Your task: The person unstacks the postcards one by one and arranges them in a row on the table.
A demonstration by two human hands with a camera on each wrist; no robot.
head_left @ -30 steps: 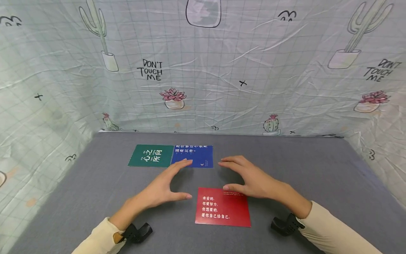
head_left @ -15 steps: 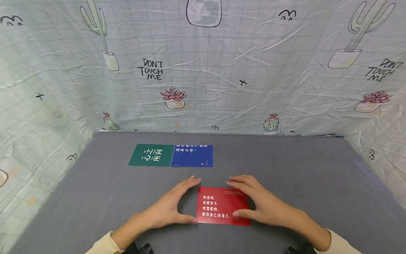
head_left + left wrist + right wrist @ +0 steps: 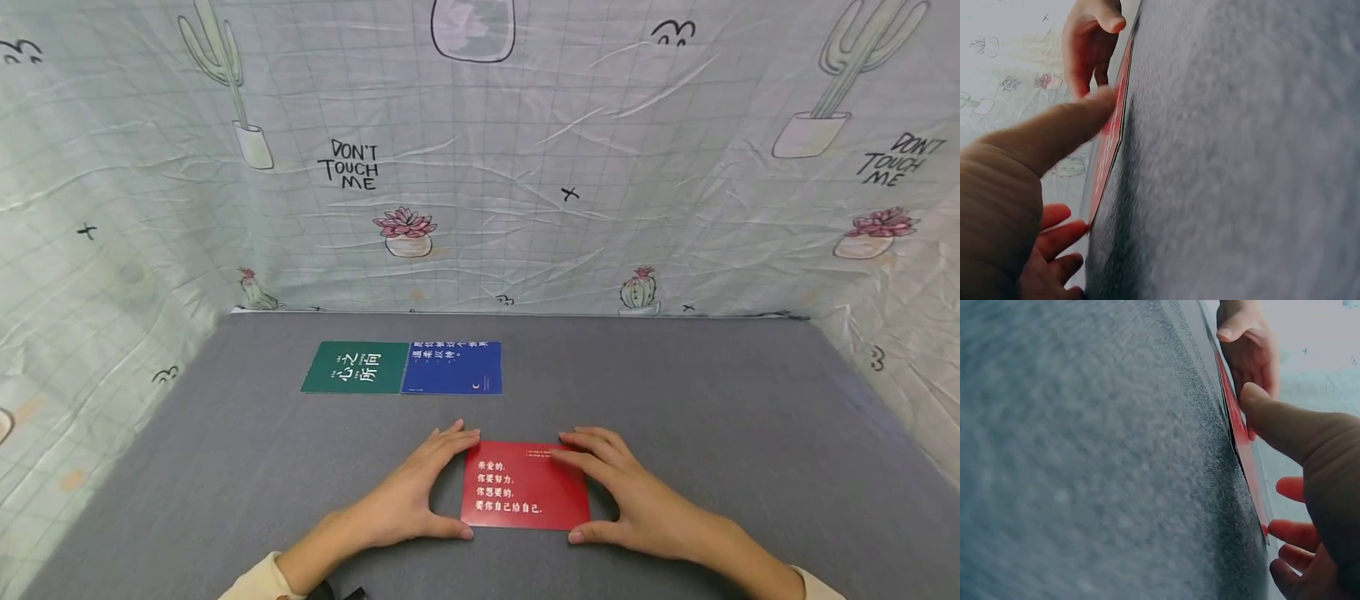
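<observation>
A red card (image 3: 517,487) with white printed characters lies flat on the grey tabletop in front of me. My left hand (image 3: 416,496) spans its left side, thumb at the near corner and fingertips right at the far corner. On the opposite side is my right hand (image 3: 645,500), its thumb at the near right corner and its index finger extending over the far part of the card. Both hands have extended, spread fingers. In the wrist views, fingertips (image 3: 1075,230) of the left hand and fingertips (image 3: 1285,530) of the right hand meet the card's far corners.
Farther back on the grey table (image 3: 675,375) lie a green card (image 3: 322,367) and a blue card (image 3: 457,375), side by side. A pale cloth (image 3: 495,225) with cactus drawings hangs behind the table and along both sides.
Both hands have drawn back towards me from near the blue card and spread to either side of the red card. The cards have stayed in place.
</observation>
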